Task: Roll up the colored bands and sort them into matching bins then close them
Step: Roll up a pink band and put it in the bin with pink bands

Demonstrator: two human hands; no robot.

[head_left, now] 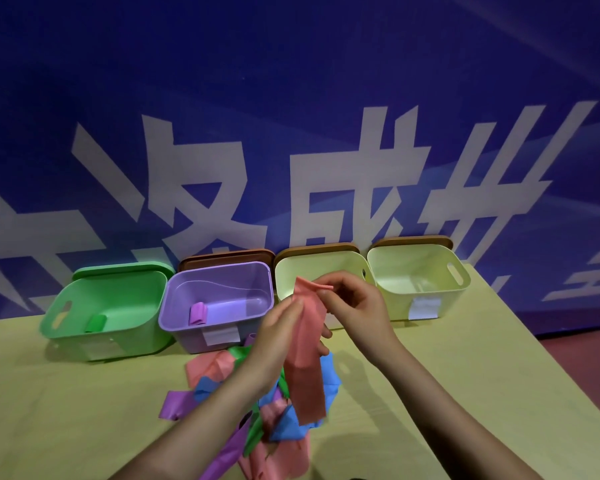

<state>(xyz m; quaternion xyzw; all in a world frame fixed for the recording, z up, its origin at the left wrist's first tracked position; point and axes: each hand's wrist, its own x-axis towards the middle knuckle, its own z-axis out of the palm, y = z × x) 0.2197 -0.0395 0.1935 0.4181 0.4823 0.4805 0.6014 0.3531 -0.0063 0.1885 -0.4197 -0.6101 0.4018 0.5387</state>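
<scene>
A long pink band (307, 362) hangs above the pile of loose bands (278, 420). My right hand (352, 303) pinches its top end, which is folded over. My left hand (279, 327) holds the band just below, fingers against its left edge. Four open bins line the back of the table: a green bin (63, 327) with a rolled green band (96, 323) inside, a purple bin (174, 323) holding a rolled purple band (198, 313), and two pale yellow bins (284, 278) (458, 292). Part of the nearer yellow bin is hidden behind my hands.
Lids stand behind the bins against the blue banner wall (291, 116): a green lid (122, 270) and brown lids (226, 258). The yellow-green table (66, 410) ends at the right, where a red floor (582, 362) shows.
</scene>
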